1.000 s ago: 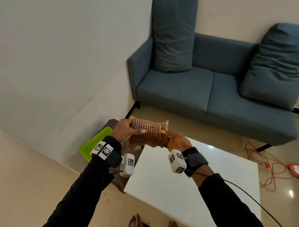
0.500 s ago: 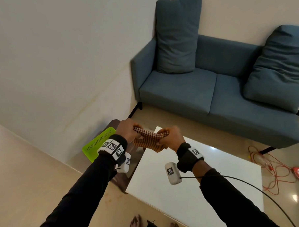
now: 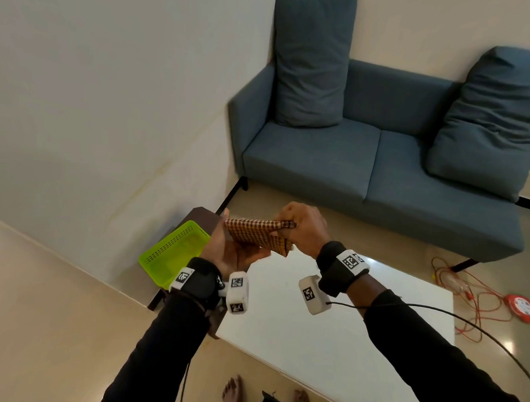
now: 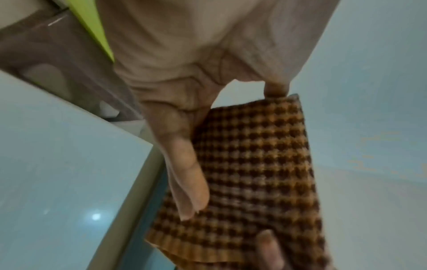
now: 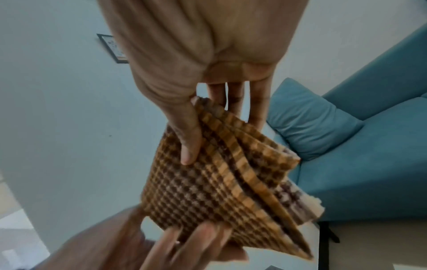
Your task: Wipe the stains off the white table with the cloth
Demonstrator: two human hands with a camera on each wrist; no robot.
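Note:
A brown-and-orange checked cloth (image 3: 257,235) is folded into several layers and held in the air over the far left corner of the white table (image 3: 327,340). My left hand (image 3: 234,254) lies palm up under the cloth, its thumb (image 4: 184,173) pressed on the cloth (image 4: 254,164) and its fingers behind it. My right hand (image 3: 302,226) grips the cloth's right end from above, thumb (image 5: 189,142) on the cloth (image 5: 208,191) and fingers behind the layers. The cloth does not touch the table. I cannot make out any stain on the glossy top.
A lime green basket (image 3: 173,253) sits on a dark brown stool (image 3: 207,218) left of the table. A blue sofa (image 3: 365,162) with two cushions stands beyond it. An orange cable and red reel (image 3: 520,307) lie on the floor at right. Bare feet (image 3: 232,394) stand at the table's near edge.
The cloth has been folded from a wide panel into a narrower stack. My left hand turned palm up beneath it, and my right hand moved over its right end.

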